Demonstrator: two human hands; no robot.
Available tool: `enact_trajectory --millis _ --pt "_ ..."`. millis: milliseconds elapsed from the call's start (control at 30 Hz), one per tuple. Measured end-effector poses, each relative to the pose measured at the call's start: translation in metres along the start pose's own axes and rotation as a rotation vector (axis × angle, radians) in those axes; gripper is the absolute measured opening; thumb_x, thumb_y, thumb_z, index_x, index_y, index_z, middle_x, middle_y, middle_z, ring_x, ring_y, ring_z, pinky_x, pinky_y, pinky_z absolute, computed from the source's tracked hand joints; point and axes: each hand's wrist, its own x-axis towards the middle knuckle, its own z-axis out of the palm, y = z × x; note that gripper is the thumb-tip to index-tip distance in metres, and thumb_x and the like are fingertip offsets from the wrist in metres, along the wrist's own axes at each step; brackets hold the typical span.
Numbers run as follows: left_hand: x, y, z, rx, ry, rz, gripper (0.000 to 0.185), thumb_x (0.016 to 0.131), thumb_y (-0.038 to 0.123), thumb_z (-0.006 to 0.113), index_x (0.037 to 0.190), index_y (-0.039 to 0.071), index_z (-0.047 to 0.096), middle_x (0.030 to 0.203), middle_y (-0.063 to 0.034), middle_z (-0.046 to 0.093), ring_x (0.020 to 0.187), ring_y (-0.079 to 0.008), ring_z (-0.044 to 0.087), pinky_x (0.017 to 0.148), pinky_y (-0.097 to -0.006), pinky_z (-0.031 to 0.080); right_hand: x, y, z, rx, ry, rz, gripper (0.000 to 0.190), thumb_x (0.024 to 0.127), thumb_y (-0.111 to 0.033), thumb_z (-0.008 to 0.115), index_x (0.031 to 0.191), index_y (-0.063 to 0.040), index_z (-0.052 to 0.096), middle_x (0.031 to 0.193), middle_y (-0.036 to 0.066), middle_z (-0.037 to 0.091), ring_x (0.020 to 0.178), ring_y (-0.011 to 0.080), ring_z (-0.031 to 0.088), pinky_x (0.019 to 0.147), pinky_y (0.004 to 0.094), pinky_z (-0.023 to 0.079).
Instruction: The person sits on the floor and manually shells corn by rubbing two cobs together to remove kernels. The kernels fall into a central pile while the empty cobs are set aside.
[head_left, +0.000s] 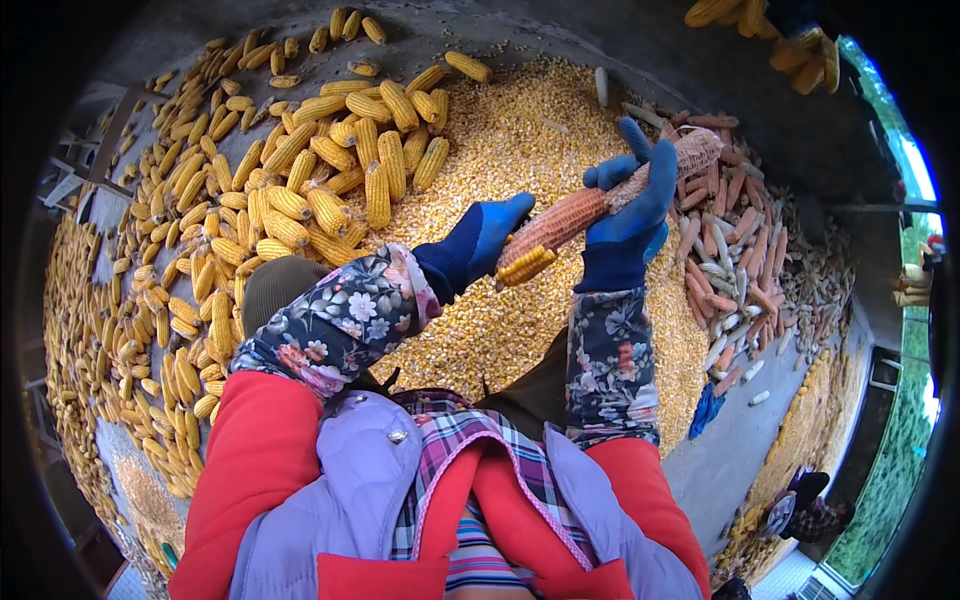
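Observation:
My left hand, in a blue coated glove, grips the near end of a mostly shelled corn cob. That cob is reddish, with a short strip of yellow kernels still on its near end. In my right hand, also gloved, lies a paler bare corn cob. It meets the far end of the reddish cob, and my right fingers partly hide where they touch. Some right fingers are spread upward. Beneath both hands spreads a heap of loose corn kernels.
Unshelled corn ears are piled on the left and far side. Stripped cobs lie heaped on the right. A blue cloth-like item rests on the concrete floor. Another person is at the lower right.

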Motion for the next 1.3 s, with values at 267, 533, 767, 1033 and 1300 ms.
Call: enact_trajectory --millis 267,533,767,1033,1300 --pt "-0.020 0.053 0.016 0.076 0.119 0.087 0.052 0.099 0.046 0.059 0.123 0.000 0.063 0.104 -0.0143 0.071 0.099 -0.0215 0.067 0.087 -0.0351 0.051 0.014 0.004 -0.020 0.020 0.126 0.058 0.066 0.097 -0.053 0.059 0.128 0.005 0.059 0.066 0.000 0.056 0.059 0.0134 0.051 0.062 0.0334 0.049" --pt "-0.001 0.005 0.000 -0.269 0.011 -0.222 0.040 0.104 0.041 0.052 0.100 0.002 0.061 0.095 -0.0094 0.070 0.084 -0.0177 0.064 0.076 -0.0334 0.051 0.005 0.003 -0.004 -0.007 0.038 0.011 0.066 0.097 -0.053 0.058 0.128 0.005 0.059 0.067 0.000 0.056 0.060 0.0131 0.051 0.061 0.0341 0.049" --pt "-0.004 0.025 0.013 -0.621 0.064 -0.206 0.054 0.099 0.051 0.056 0.115 0.002 0.071 0.099 -0.0101 0.072 0.087 -0.0155 0.066 0.079 -0.0307 0.051 0.013 0.001 -0.016 0.013 0.147 0.063 0.065 0.097 -0.053 0.058 0.123 0.007 0.062 0.063 -0.002 0.053 0.056 0.0122 0.048 0.060 0.0321 0.046" --pt "0.001 0.019 -0.004 0.439 -0.027 0.111 0.024 0.099 0.029 0.056 0.104 0.006 0.059 0.091 -0.0192 0.066 0.085 -0.0157 0.064 0.078 -0.0355 0.050 0.009 0.004 -0.007 0.037 0.104 0.090 0.064 0.098 -0.052 0.058 0.124 0.007 0.061 0.064 -0.002 0.054 0.056 0.0117 0.047 0.060 0.0326 0.046" --pt "0.005 -0.002 0.001 0.128 0.126 0.530 0.055 0.099 0.043 0.060 0.131 -0.002 0.058 0.111 -0.0201 0.070 0.101 -0.0315 0.068 0.095 -0.0367 0.050 0.024 0.010 -0.031 0.103 0.122 0.126 0.062 0.096 -0.052 0.060 0.124 0.002 0.062 0.067 0.000 0.057 0.058 0.0131 0.050 0.061 0.0346 0.048"
